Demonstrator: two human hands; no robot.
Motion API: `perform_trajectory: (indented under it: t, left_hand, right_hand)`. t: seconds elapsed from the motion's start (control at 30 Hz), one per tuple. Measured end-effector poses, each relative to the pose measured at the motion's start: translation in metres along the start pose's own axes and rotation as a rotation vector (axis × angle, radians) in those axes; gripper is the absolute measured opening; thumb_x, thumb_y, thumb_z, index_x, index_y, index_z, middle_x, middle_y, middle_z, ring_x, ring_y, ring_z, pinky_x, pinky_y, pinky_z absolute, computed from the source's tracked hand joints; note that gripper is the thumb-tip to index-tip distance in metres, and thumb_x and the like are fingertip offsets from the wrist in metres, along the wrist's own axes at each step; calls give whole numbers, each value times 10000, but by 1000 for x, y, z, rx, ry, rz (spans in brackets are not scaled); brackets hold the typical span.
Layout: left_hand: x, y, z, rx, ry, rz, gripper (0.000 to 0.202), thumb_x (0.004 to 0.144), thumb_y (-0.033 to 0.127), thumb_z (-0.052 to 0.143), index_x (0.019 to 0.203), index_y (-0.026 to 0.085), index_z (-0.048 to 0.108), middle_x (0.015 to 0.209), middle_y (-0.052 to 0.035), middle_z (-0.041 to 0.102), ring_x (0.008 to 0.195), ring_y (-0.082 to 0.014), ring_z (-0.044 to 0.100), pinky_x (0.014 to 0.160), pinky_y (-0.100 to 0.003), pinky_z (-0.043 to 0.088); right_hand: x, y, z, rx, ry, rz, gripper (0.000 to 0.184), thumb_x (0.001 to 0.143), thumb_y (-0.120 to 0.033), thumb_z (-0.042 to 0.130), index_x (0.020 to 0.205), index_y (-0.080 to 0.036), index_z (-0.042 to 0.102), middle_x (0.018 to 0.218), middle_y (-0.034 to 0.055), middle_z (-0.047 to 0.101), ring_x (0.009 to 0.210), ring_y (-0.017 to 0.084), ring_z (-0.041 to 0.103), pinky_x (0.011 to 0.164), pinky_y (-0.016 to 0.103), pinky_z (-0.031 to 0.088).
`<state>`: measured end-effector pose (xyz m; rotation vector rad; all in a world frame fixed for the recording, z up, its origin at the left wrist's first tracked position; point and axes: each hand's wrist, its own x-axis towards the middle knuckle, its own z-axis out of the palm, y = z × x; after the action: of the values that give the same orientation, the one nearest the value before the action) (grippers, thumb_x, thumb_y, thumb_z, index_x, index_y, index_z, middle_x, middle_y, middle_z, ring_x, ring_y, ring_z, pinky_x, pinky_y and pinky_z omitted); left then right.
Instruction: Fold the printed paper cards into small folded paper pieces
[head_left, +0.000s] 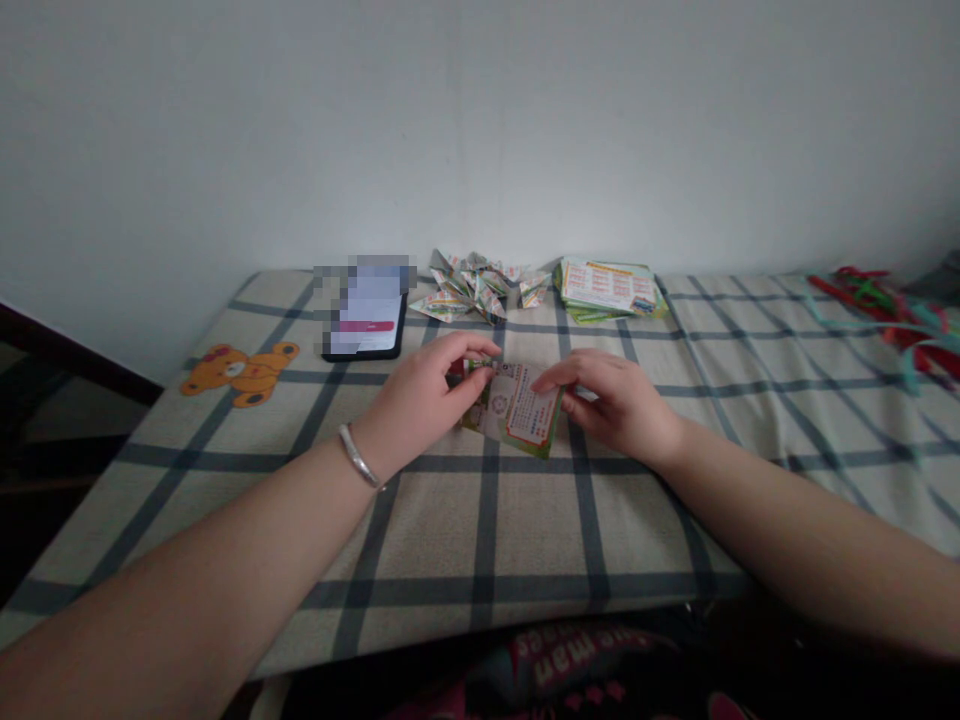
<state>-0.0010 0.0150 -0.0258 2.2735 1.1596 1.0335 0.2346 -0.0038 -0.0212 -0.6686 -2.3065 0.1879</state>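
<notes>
A printed paper card (534,412), green and white with small text and a red frame, lies tilted on the checked tablecloth in front of me. Its left end is pinched between the thumb and fingers of my left hand (450,380), which has a silver bangle at the wrist. My right hand (611,400) is at the card's right edge, its fingertips resting on the printed face and its thumb beside the edge. Just beyond my hands sit several folded paper pieces (480,288) with pointed corners, printed in similar colours.
A stack of printed cards (609,288) lies at the back, right of the folded pieces. A phone (367,325) with a lit screen lies at the back left, near a flat orange bear cutout (240,374). Colourful ribbons (900,320) are heaped far right. A wall (480,130) stands behind.
</notes>
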Motion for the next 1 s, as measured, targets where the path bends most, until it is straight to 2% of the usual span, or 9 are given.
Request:
perform_trajectory:
  t: [0.1, 0.27, 0.43, 0.53, 0.73, 0.9, 1.0]
  left_hand:
    - [-1, 2, -1, -18, 19, -33, 215, 844, 197, 595, 1057, 187, 626, 936, -21, 673, 826, -152, 626, 763, -284, 505]
    - [-2, 2, -1, -123, 109, -44, 257, 858, 222, 591, 1113, 191, 595, 824, -3, 604, 715, -128, 567, 655, -251, 468]
    - [0, -4, -1, -297, 81, -149, 312, 871, 236, 571, 1174, 171, 531, 790, -1, 621, 670, -126, 584, 605, -246, 457]
    - [2, -6, -1, -279, 80, -186, 294, 859, 230, 592, 1145, 171, 549, 808, -4, 642, 695, -129, 612, 634, -250, 474]
    - [2, -9, -2, -221, 57, -191, 234, 865, 226, 587, 1094, 178, 588, 888, -28, 693, 784, -155, 662, 692, -274, 513]
    - [2, -6, -5, -104, 39, -176, 250, 869, 230, 592, 1113, 185, 623, 914, -27, 718, 793, -158, 667, 713, -279, 516]
    - [1, -4, -5, -64, 30, -157, 249, 880, 234, 578, 1120, 206, 638, 941, -21, 721, 805, -156, 666, 733, -281, 518]
  right_hand:
    - [0, 0, -1, 15, -21, -21, 132, 922, -151, 521, 989, -184, 629, 893, 42, 698, 810, 139, 623, 712, 262, 486]
    - [0, -2, -4, -103, 11, -23, 164, 924, -158, 530, 1015, -186, 663, 889, 52, 707, 789, 152, 616, 693, 283, 480]
    - [-1, -1, -4, -186, 96, 60, 166, 908, -162, 564, 1008, -185, 695, 817, 37, 704, 721, 137, 616, 635, 261, 466]
    - [-1, 2, -4, -210, 91, 84, 170, 892, -161, 579, 1005, -187, 703, 786, 31, 699, 688, 137, 608, 614, 262, 452]
    - [-1, 1, -2, -196, -50, 44, 168, 873, -161, 584, 1013, -167, 677, 802, 38, 680, 699, 142, 591, 632, 266, 445]
    - [-1, 2, -1, -195, -68, 27, 122, 909, -210, 572, 977, -179, 669, 809, 36, 659, 717, 140, 575, 639, 263, 438]
    - [-1, 6, -1, -149, -52, 44, 141, 904, -212, 587, 998, -173, 685, 879, 57, 646, 764, 145, 583, 650, 258, 449]
